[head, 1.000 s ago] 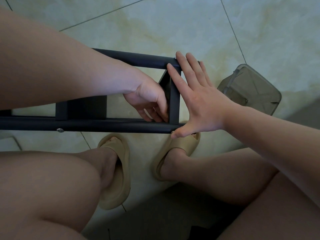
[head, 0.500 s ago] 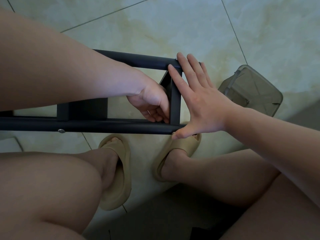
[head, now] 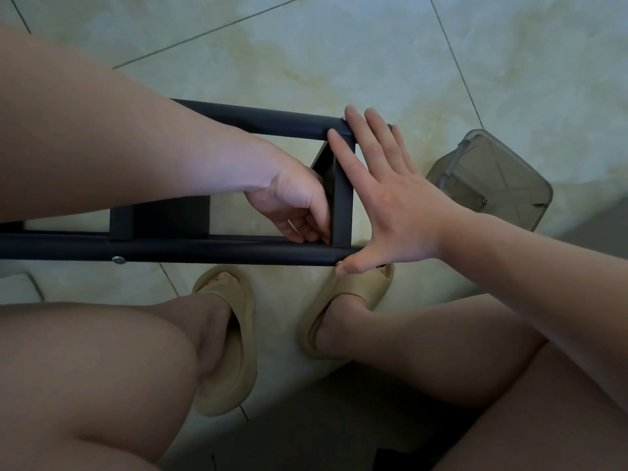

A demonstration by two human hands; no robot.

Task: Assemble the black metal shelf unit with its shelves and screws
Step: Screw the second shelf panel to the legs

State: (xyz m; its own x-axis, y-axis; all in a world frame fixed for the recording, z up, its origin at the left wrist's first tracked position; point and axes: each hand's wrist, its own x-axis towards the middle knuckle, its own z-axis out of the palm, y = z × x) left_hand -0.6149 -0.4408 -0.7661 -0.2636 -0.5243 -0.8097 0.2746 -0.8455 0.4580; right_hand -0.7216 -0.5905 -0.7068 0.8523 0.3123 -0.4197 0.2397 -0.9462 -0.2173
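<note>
1. The black shelf frame stretches across over the tiled floor.
2. The right hand has its grip open, straight fingers flat against the end crossbar.
3. The left hand curls its fingers inside that corner; I cannot tell what its grip holds.

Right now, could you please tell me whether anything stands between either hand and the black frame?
Nothing visible does. The right hand lies flat against the end bar of the frame, and the left hand curls its fingers into the bar's inside corner. The clear box lies apart on the floor.
</note>
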